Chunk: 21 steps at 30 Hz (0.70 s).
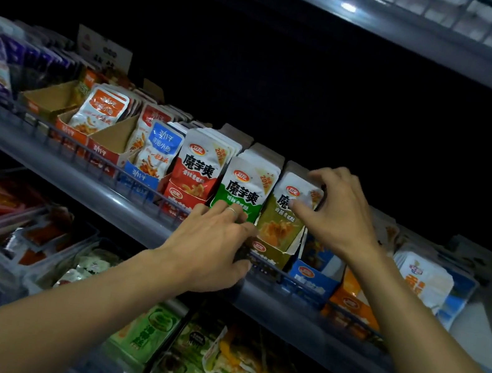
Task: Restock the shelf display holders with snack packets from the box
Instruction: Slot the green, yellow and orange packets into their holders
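On the middle shelf stand three full rows of white snack packets in cardboard display holders: red-label packets (196, 174), green-label packets (246, 186) and olive-label packets (282, 222). My right hand (336, 214) pinches the top right of the front olive packet, thumb on its face and fingers curled over the row's top. My left hand (211, 246), a ring on one finger, presses against the olive holder's front (268, 254) at the base of the green and olive rows. No supply box is in sight.
Left along the shelf are orange and blue fish-snack holders (152, 150) and a nearly empty cardboard holder (51, 101). Right of my hands stand a blue holder (310, 278) and orange holder (352, 303). A wire rail (127, 178) fronts the shelf. Lower shelves hold trays of packets.
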Each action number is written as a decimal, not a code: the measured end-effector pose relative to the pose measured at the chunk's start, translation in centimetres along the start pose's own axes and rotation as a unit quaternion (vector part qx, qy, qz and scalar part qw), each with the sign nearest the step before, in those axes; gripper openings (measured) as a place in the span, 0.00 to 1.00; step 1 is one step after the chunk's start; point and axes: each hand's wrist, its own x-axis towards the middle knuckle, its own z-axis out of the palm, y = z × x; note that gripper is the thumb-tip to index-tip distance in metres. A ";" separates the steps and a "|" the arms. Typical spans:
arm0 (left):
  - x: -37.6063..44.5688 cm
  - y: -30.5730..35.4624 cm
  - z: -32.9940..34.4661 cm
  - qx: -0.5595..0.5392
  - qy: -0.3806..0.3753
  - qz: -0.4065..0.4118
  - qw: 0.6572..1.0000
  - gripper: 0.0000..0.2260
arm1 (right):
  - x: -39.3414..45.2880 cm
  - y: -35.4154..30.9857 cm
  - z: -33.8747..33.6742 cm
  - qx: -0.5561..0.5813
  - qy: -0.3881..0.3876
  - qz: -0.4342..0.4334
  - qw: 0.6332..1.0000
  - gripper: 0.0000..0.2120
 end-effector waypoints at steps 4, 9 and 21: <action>-1.0 0.3 -1.4 0.001 0.007 -0.015 1.000 0.24 | -1.2 -2.3 -1.2 0.062 -0.003 -0.039 0.997 0.21; -4.1 -0.2 -3.4 0.014 -0.008 -0.042 0.999 0.22 | -2.4 -6.4 -1.6 0.119 -0.019 -0.091 0.989 0.16; -18.9 -8.7 -7.1 0.072 -0.056 -0.199 0.976 0.10 | -3.4 -21.2 5.0 0.176 -0.167 -0.231 0.942 0.16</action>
